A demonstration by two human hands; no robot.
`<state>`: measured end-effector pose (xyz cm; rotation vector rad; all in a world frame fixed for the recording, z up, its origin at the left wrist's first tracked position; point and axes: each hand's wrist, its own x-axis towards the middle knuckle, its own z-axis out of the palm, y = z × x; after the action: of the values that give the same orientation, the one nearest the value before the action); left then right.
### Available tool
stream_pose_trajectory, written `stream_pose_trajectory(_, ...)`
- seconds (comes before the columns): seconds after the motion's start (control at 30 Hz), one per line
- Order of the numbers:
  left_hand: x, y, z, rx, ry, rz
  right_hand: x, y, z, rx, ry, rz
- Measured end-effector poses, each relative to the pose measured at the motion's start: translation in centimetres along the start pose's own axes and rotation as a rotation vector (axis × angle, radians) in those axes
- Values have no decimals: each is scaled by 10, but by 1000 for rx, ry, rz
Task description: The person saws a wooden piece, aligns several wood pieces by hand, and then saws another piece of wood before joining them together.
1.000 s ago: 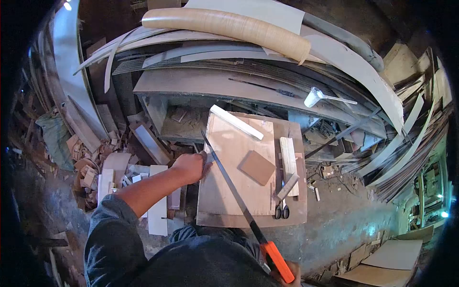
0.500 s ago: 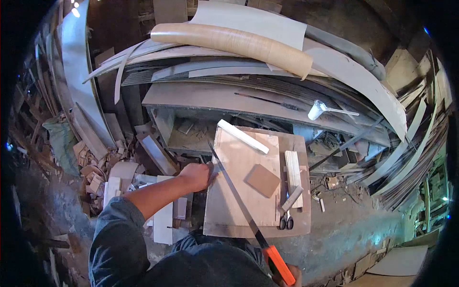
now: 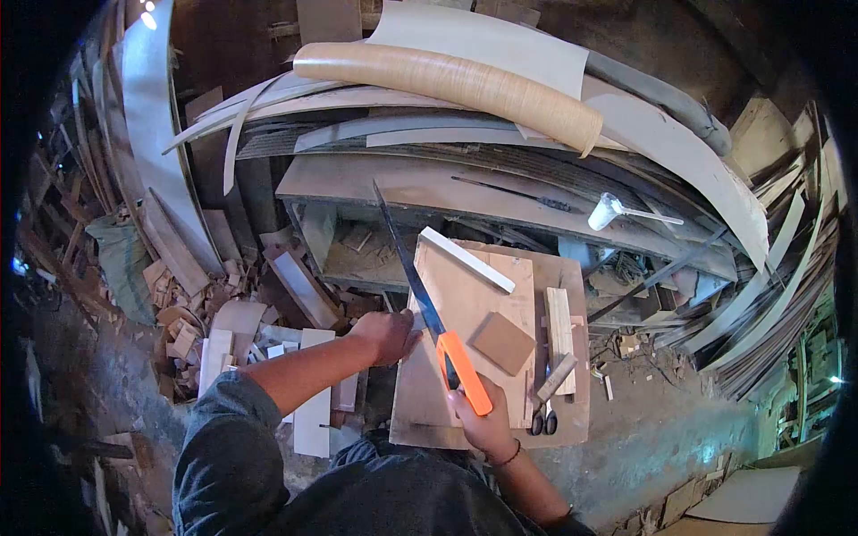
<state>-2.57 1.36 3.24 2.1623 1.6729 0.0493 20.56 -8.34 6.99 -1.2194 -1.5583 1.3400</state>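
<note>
My right hand (image 3: 483, 415) is wrapped round the orange handle of a hand saw (image 3: 464, 372), whose dark blade points up and left past the board's far edge. At the left edge of the wooden board (image 3: 420, 411), my left hand (image 3: 386, 339) is closed, and what its fingers hold, if anything, is hidden. On the board lie a white-edged strip (image 3: 466, 260), a brown square block (image 3: 503, 343) and a pale wood strip (image 3: 559, 335). A small wood piece (image 3: 557, 377) rests near black-handled scissors (image 3: 543, 421) at the right.
Behind the board stands a low shelf (image 3: 357, 179) carrying a thin tool (image 3: 509, 191) and a white cup (image 3: 605, 211). A rolled wood-grain sheet (image 3: 447, 85) lies across stacked sheets. Wood scraps (image 3: 183, 330) cover the floor at left; long strips lean at right.
My right hand has come up from the bottom edge onto the board with the saw. The blade now extends farther up, over the shelf. The whole view has shifted slightly.
</note>
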Motion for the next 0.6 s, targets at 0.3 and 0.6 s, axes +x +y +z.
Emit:
stream_pose_trajectory(0.3,0,-6,1,36,-17,30,-287,190,-97,487,204,520)
stream_pose_trajectory(0.6,2,-1,-1,49,-31,26,-287,54,-112,164,-36,241)
